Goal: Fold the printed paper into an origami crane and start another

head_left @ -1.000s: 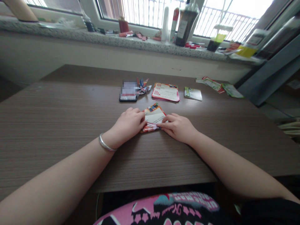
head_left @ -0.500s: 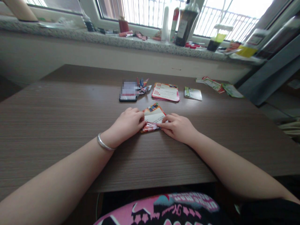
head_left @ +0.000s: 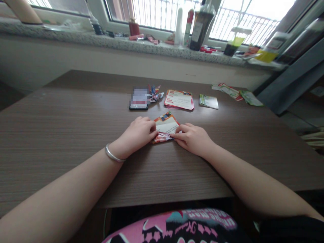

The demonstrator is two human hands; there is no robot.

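A sheet of printed paper (head_left: 166, 125) with an orange and white face lies on the table between my hands, its near edge folded over in a narrow strip. My left hand (head_left: 142, 130) grips the left side of the paper, with thumb and fingers closed at the fold. At the right end of the fold, my right hand (head_left: 191, 135) presses with closed fingers, the index finger stretched along the strip. Parts of both paper ends are hidden under the fingers.
Beyond the paper on the brown table (head_left: 76, 135) lie a phone (head_left: 139, 99), a folded-paper shape (head_left: 155, 94), a stack of printed sheets (head_left: 179, 99), a small green-and-white stack (head_left: 208, 101) and paper strips (head_left: 231, 91). Bottles, including a dark one (head_left: 201, 28), stand on the windowsill (head_left: 157, 49).
Very little differs. My right fingertips have shifted slightly to the right along the fold, while my left hand holds its place on the paper.
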